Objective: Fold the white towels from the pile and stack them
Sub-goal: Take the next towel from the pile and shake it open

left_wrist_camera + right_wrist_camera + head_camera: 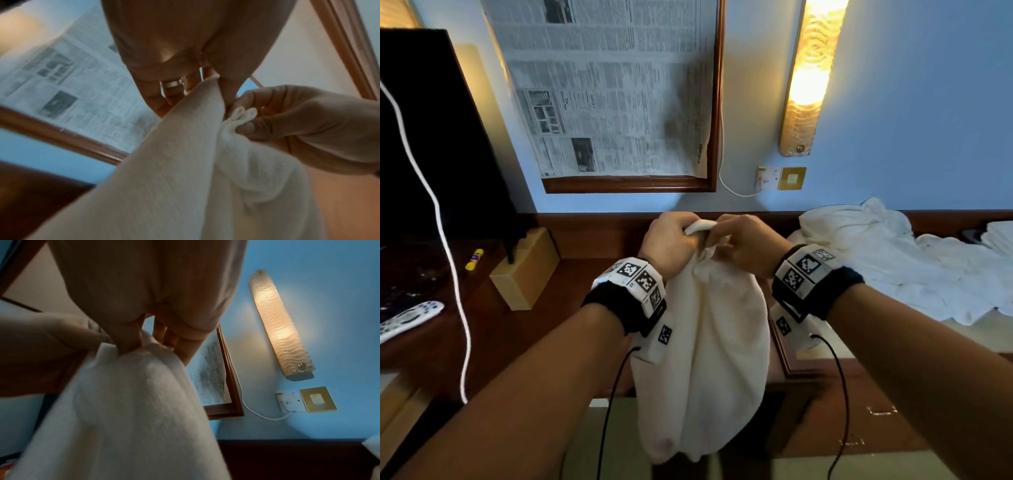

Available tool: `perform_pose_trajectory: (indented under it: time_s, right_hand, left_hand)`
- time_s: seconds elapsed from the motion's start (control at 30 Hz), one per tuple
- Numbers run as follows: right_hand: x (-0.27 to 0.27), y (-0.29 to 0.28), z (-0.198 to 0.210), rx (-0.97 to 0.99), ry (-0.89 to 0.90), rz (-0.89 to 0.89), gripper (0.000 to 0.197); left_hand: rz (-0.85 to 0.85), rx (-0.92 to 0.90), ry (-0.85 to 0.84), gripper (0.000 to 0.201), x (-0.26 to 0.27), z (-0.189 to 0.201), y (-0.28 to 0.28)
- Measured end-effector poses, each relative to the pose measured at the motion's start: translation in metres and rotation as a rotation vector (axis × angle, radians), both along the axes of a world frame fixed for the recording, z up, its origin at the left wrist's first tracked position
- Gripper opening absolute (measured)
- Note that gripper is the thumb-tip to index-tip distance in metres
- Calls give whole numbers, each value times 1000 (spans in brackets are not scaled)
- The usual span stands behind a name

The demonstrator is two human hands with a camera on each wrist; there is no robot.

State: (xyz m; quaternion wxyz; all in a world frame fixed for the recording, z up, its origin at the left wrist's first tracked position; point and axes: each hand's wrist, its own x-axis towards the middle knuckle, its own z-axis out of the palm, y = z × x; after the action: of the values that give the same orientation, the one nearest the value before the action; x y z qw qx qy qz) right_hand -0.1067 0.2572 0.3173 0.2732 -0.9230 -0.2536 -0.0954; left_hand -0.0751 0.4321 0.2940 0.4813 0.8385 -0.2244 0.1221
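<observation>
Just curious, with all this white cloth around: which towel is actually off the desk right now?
The towel hanging in front of the person, gripped at its top by the left hand and right hand. The pile on the right lies crumpled on the desk.

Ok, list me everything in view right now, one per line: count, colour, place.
held towel: one, white, hanging from both hands
towel pile: one, white, desk right
newspaper: one, grey print, in wooden wall frame
wall lamp: one, amber, lit, right of frame
socket: one, white, below lamp
brass plate: one, beside socket
TV: one, black, left
remote: one, grey, desk left
wooden block: one, tan, desk
glue stick: one, yellow, desk
left hand: pinches towel top
right hand: pinches towel top
</observation>
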Motion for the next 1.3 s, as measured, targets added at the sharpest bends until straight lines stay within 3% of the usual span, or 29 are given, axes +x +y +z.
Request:
perform_pose_trajectory:
  time_s: [0.03,0.1,0.23,0.43,0.47,0.57,0.6,0.7,0.8,0.87,0.9,1.07,1.17,1.3]
  right_hand:
    - [2,3,3,-13,-29,-13,16]
    - [6,8,11,-1,-73,-43,19]
    - [13,8,30,104,-171,-136,24]
    - [36,-9,52,226,-266,-303,20]
    - [39,-12,52,226,-268,-337,20]
    - [44,-23,48,218,-239,-420,20]
    - [44,-27,43,203,-209,-453,22]
    - [42,-45,19,164,-94,-546,23]
    - [35,-59,-19,167,54,-580,7]
    - [27,-63,-51,173,115,-589,17]
    - [22,-65,-68,178,135,-591,13]
    - [-14,-81,-153,178,310,-753,10]
    - [-42,-98,-195,152,376,-897,6]
    - [-72,-114,-237,134,474,-1053,16]
  left_hand:
    - [-3,-88,3,10,-3,-1,5]
    - [-24,-239,39,21,-12,-13,18]
    - [-18,-286,287,51,-32,-63,58]
    - [106,-52,416,94,-49,-120,113]
    - [115,30,450,90,-49,-129,123]
    - [165,337,566,34,-48,-150,152]
    - [196,352,575,25,-49,-153,161]
    - [427,137,489,24,-52,-145,185]
    - [652,-211,378,14,-49,-122,204]
    - [749,-377,326,26,-42,-115,209]
    - [767,-406,291,26,-38,-113,210]
    - [796,-149,280,23,-34,-123,209]
    - [846,17,427,33,-31,-155,228]
    - [875,227,621,25,-42,-193,253]
